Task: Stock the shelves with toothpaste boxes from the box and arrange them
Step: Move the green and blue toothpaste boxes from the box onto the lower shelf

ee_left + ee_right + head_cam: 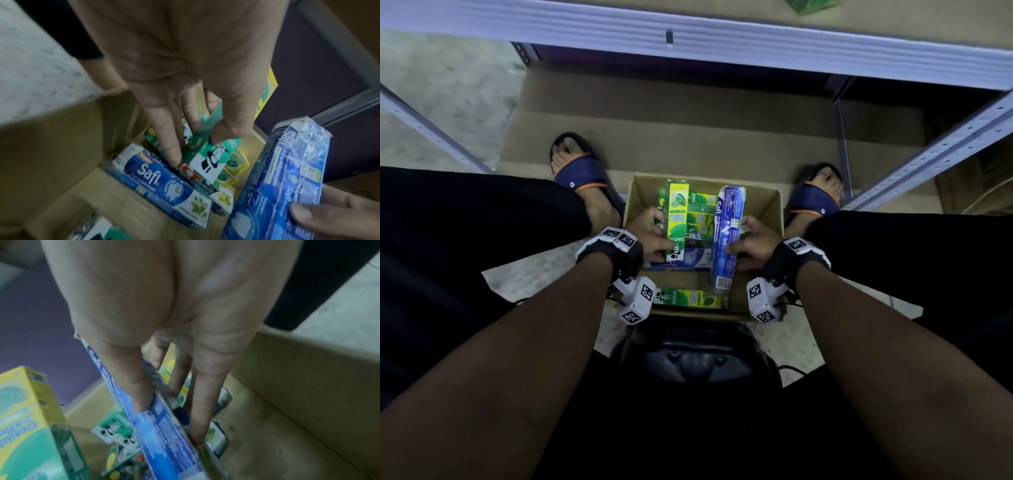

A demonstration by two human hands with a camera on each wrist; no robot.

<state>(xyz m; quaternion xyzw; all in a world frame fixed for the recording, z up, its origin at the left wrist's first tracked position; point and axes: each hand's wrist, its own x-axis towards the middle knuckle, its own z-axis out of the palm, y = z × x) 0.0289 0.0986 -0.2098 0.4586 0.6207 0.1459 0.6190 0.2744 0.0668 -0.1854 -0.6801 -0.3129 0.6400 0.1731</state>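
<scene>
An open cardboard carton point(768, 205) sits on the floor between my feet, with several toothpaste boxes inside. My left hand point(654, 236) pinches a green and yellow Darlie box point(677, 219) and holds it tilted up over the carton; thumb and fingers grip its lower end point(207, 155). My right hand point(743, 240) grips a blue plastic-wrapped Safi pack point(726, 233), thumb on one face and fingers point(197, 418) on the other. Another Safi box point(164, 183) lies flat in the carton. A further Darlie box point(688, 298) lies along the near wall.
A metal shelf rail point(688, 37) crosses the top of the head view, with a green item point(811, 5) on the board above. Slanted shelf uprights point(928, 161) flank the carton. My sandalled feet point(582, 178) stand on flattened cardboard either side.
</scene>
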